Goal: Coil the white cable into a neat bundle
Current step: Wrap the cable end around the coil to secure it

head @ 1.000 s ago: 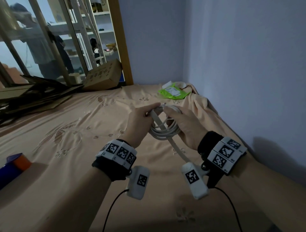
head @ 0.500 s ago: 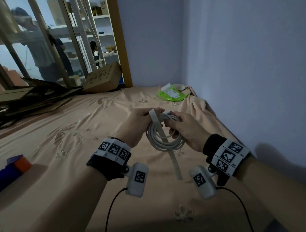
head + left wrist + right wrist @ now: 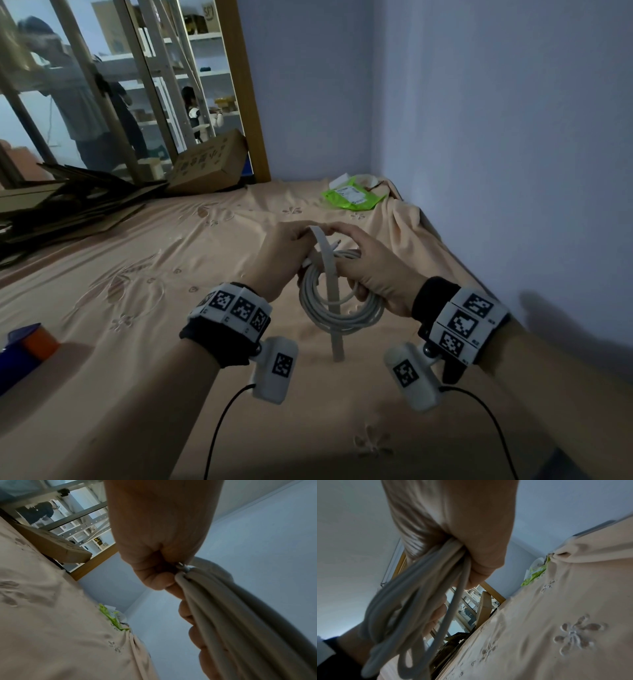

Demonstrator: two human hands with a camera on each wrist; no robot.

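Both hands meet above the peach bedsheet (image 3: 144, 274). The left hand (image 3: 279, 260) pinches the white cable (image 3: 337, 313) coil's top, fingers curled. The right hand (image 3: 375, 270) grips the coil's right side, fingers wrapped around the strands.

Wall (image 3: 513, 137) close right of hands.

Cable: white cable (image 3: 337, 310), wound into several round loops forming a coil.
Pose: coil hung upright in the air above the bed, its top gathered together.
Strap: flat pale strap (image 3: 331, 291) crossed the front of the coil and dangled below it.
Connector: a small metal tip (image 3: 182, 566) showed at the gathered top.
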